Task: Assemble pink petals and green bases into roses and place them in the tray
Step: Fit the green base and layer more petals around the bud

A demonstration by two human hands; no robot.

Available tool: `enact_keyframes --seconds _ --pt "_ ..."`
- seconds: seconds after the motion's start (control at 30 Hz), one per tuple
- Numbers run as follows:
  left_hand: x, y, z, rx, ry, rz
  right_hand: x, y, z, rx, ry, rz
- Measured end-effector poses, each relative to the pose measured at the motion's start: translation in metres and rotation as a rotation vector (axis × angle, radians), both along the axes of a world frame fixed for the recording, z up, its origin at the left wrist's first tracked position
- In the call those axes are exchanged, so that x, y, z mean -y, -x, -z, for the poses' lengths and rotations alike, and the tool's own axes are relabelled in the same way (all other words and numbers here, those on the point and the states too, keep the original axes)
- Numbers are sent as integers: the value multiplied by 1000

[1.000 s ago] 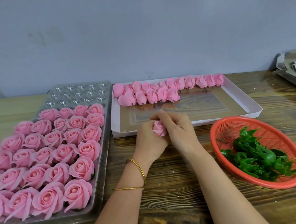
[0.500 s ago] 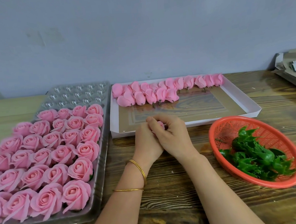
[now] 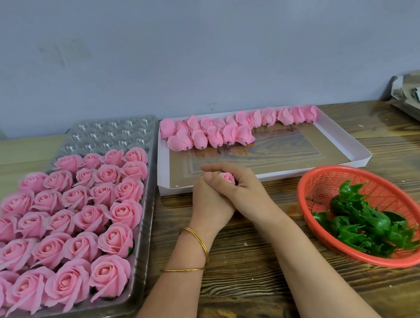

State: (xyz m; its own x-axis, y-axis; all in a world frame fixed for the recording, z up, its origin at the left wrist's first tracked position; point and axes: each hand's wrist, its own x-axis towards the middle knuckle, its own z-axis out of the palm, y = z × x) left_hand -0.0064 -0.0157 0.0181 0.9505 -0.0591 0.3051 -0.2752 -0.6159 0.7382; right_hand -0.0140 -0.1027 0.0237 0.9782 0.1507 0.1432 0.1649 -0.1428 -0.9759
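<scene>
At frame centre, my left hand [image 3: 209,203] and right hand [image 3: 248,191] clasp a small pink soft-petalled rose [image 3: 227,178], bloom upward, the left hand nearer the clear plastic blister tray [image 3: 146,244], whose empty pockets [image 3: 110,135] wait farther off, upper left.

- Left on the counter [image 3: 242,296], the tray [image 3: 148,280], filled with roses [image 3: 91,216].
- Centre rear, the box [image 3: 352,155], petals [image 3: 226,131] along its back wall.
- Right, before the box, the basket [image 3: 309,187] holding bases [image 3: 363,221].
</scene>
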Motion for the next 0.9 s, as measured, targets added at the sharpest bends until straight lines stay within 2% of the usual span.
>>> enact_keyframes --seconds 0.2,0.43,0.57,0.7,0.9 --pt "-2 2 0 -1 28 19 4 1 -2 -53 -79 -37" --pt "6 1 4 79 79 -2 7 -1 -3 -91 -59 -75" --pt "-1 0 6 27 95 35 6 1 -5 -82 -92 -52" --pt "-5 6 -1 -94 376 155 10 -1 -10 -41 -207 38" --pt "-2 9 -5 -197 378 268 10 2 -13 36 -88 24"
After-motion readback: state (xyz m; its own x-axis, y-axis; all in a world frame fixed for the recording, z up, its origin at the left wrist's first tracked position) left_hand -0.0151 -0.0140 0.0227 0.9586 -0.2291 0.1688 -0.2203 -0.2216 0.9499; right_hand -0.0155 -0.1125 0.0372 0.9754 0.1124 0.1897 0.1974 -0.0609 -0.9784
